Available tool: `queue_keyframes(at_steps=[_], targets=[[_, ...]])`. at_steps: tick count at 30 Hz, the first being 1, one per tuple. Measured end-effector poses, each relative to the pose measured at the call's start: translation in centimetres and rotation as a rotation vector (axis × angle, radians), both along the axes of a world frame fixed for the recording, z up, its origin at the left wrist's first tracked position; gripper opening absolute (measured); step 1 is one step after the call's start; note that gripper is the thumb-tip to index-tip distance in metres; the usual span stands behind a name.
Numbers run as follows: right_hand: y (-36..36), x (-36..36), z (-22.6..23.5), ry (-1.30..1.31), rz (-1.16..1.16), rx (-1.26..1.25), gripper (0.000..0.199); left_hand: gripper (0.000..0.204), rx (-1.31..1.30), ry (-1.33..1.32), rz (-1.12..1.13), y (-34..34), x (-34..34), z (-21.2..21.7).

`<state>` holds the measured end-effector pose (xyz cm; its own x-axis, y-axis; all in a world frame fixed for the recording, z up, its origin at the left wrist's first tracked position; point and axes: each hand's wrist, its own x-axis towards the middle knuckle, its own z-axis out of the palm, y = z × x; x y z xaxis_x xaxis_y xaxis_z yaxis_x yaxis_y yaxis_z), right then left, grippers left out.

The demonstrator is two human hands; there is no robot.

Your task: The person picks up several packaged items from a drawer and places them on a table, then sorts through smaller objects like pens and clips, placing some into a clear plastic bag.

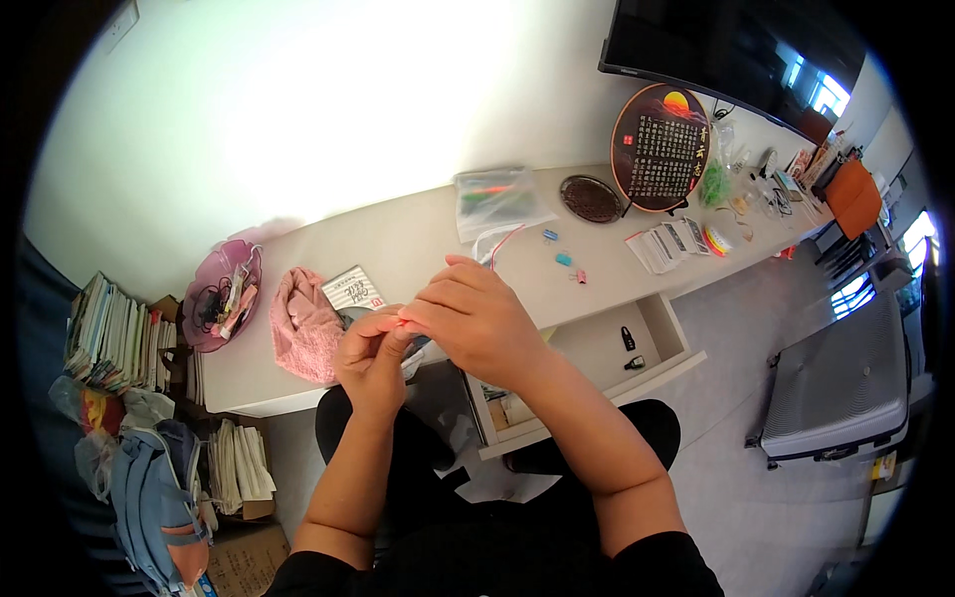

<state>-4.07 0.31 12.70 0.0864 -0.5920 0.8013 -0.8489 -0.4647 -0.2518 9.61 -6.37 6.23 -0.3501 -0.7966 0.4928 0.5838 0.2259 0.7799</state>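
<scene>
Over the front edge of the white desk (418,224), my two hands meet at the fingertips. My left hand (372,360) pinches a small red thing (403,321), too small to name. From the other side, my right hand (477,323) closes its fingers on the same spot, back of the hand upward. Just beyond my right knuckles shows a clear plastic piece with a red edge (505,242); whether I hold it or it lies on the desk is unclear. Right of it lie three small pieces that look like clips: blue (550,236), teal (564,260) and pink (581,278).
Below my right forearm a drawer (597,343) is pulled out, with dark key fobs (628,338) inside. A pink fluffy cloth (301,323) and purple bowl (204,336) are left. Behind are a zip bag (497,204), brown tray (591,199) and card stacks (667,247). A grey suitcase (841,363) stands right.
</scene>
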Motion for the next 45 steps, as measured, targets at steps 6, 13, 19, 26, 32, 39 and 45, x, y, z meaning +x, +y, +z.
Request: queue_keyframes(at_steps=[6,13,19,26,32,39,45], targets=[[-0.3,-1.4,1.2,0.103,-0.127,0.036,0.007,0.007,0.104,0.155,-0.047,-2.0,0.2,1.5],[2.4,-4.4,0.8,-0.012,-0.259,0.309,0.006,0.004,0.2,0.153,-0.122,-2.9,-1.0,1.1],[2.8,-5.0,0.0,-0.042,-0.264,0.341,0.005,0.002,0.29,0.152,-0.134,-3.3,-1.8,0.6],[3.1,-5.8,-0.5,-0.085,-0.241,0.308,0.008,0.004,0.316,0.149,-0.153,-4.6,-1.7,0.0],[2.6,-5.0,-1.6,-0.045,-0.243,0.252,0.007,0.013,-0.014,-0.139,0.279,-3.1,-2.9,2.3],[1.6,-4.1,-1.5,0.042,-0.361,0.27,0.006,0.015,-1.119,-0.803,0.474,-2.0,-4.5,4.2],[2.8,-6.2,-0.9,0.06,-0.429,0.402,0.011,0.009,-0.995,-0.811,0.423,-3.6,-4.2,3.6]])
